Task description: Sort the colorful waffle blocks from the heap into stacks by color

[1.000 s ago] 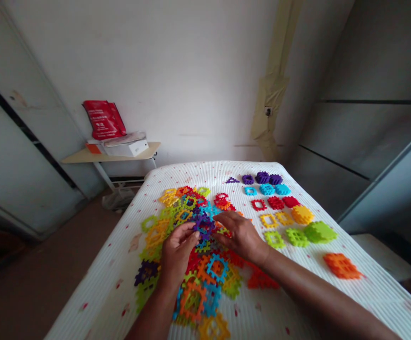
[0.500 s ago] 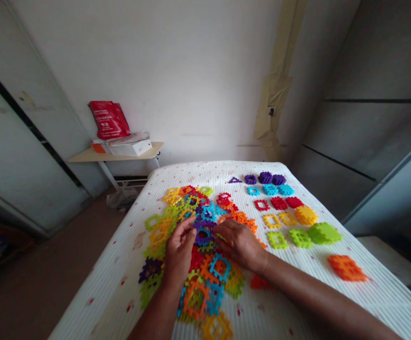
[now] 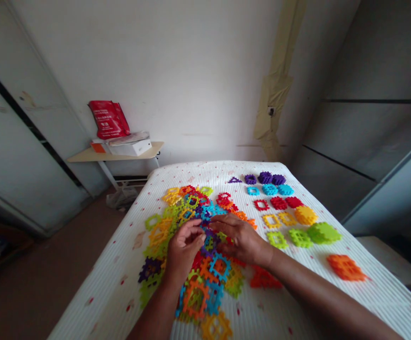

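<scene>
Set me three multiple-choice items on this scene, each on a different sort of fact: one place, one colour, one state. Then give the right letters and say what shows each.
1. Where is the red bag?
A. On the small shelf by the wall
B. On the bed
C. On the floor

2. What colour are the sorted pieces in the row farthest from the person?
A. Yellow
B. Purple
C. Orange

3. How do the hands stand?
A. Only the right hand is in view
B. Both are raised high above the bed
C. Both are down at the mixed heap of pieces

1: A, the bag stands with the white box on the shelf.
2: B, that far row shows only purple.
3: C, the left hand and right hand meet over the heap.
</scene>
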Motion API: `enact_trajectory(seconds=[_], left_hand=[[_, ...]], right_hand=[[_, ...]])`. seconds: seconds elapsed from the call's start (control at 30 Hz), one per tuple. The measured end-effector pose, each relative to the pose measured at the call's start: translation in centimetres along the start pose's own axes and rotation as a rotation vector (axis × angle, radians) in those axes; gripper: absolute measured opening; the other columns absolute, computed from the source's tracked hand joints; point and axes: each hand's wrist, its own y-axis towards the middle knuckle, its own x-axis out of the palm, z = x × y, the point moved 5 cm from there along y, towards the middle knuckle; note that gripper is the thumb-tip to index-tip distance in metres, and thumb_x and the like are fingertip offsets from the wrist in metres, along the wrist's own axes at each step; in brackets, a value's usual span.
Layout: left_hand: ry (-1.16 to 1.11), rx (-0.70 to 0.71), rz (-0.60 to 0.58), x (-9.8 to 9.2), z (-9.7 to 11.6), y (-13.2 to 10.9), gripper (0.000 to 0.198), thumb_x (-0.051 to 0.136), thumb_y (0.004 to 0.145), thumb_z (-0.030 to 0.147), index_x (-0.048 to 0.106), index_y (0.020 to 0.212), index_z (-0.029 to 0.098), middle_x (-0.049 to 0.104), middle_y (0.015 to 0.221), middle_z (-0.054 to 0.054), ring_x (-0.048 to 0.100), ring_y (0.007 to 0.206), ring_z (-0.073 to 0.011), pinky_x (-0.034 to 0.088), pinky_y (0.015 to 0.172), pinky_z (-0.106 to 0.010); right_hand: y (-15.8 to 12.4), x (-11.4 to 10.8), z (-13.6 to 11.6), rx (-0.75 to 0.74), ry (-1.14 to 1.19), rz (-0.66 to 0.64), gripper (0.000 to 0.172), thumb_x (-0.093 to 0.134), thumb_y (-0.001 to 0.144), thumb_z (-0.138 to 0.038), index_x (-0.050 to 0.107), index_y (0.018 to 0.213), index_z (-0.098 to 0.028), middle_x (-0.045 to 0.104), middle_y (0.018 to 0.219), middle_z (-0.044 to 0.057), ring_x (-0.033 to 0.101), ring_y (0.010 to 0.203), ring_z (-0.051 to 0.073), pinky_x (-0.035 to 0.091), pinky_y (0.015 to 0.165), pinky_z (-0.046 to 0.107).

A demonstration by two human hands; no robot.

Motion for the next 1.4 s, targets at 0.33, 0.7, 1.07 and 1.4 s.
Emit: enact_trajectory(seconds=[0.33,0.7,1.07,1.4], left_hand=[[-0.056,-0.069,-0.089,0.8,0.2,-0.2,0.062,0.071,0.061,0.028,0.047,0.117,0.018,0.062,0.069,0.003,0.055,0.058,-0.0099,0.042,0.055,-0.020],[0.176,0.111,0.067,-0.9,0.0,0.2,0.036,0.065,0.070,0.039,0.058,0.098,0.018,0.064,0.087,-0.004,0.062,0.077,-0.0169,0.051,0.070,-0.028],[0.481,0.302,0.081,-1.4,0.3,0.5,0.024,0.058,0.076,0.039,0.065,0.088,0.020,0.066,0.088,-0.005,0.062,0.080,-0.0184,0.051,0.074,-0.030],[0.505,0.298,0.113,-1.8,0.6,0.5,0.024,0.059,0.073,0.041,0.068,0.083,0.021,0.068,0.092,-0.006,0.063,0.089,-0.0213,0.051,0.081,-0.033]], right_hand=[[-0.1,0.3,0.1,0.051,0.033,-0.208,0.059,0.070,0.069,-0.018,0.050,0.125,-0.019,0.060,0.108,0.010,0.053,0.098,0.022,0.044,0.081,0.031],[0.8,-2.4,3.3,0.066,-0.286,-0.160,0.051,0.069,0.074,-0.035,0.055,0.118,-0.015,0.060,0.106,0.012,0.052,0.098,0.023,0.042,0.084,0.035],[3.1,-11.2,23.2,0.703,-0.818,-0.284,0.047,0.062,0.079,-0.041,0.055,0.120,-0.021,0.059,0.114,0.013,0.047,0.109,0.028,0.039,0.084,0.035],[2.6,-10.3,28.4,0.801,-0.845,-0.447,0.049,0.063,0.076,-0.043,0.056,0.121,-0.025,0.057,0.120,0.014,0.044,0.113,0.030,0.035,0.086,0.042]])
